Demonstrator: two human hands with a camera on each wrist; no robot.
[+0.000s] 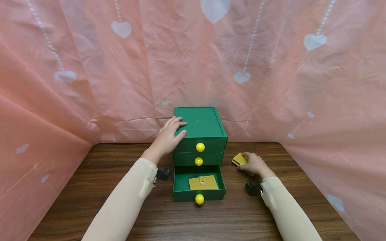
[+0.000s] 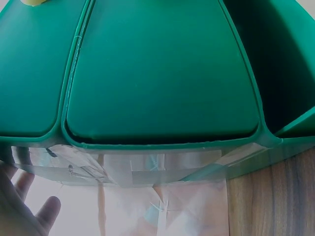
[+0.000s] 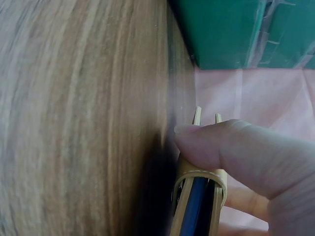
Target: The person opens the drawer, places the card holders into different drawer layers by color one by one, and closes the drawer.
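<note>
A green drawer unit [image 1: 202, 122] with round yellow knobs stands on the table, its bottom drawer [image 1: 214, 195] pulled out. Inside that drawer lies a yellow wallet [image 1: 211, 182] with a snap strap. My left hand [image 1: 169, 135] rests on the unit's top left edge, fingers extended; in the left wrist view part of this hand [image 2: 24, 206] shows at the lower left. To the right of the unit, my right hand [image 1: 256, 165] pinches a second yellow wallet [image 1: 240, 158] between thumb and fingers. Blue and dark layers show inside that wallet [image 3: 199, 173] in the right wrist view.
The upper drawer [image 1: 187, 145] and middle drawer [image 1: 184, 159] are pushed in. A brown wood-grain table [image 1: 120, 187] lies under everything. Pink curtains [image 1: 193, 67] with white hearts hang behind and at both sides, the back one close behind the unit.
</note>
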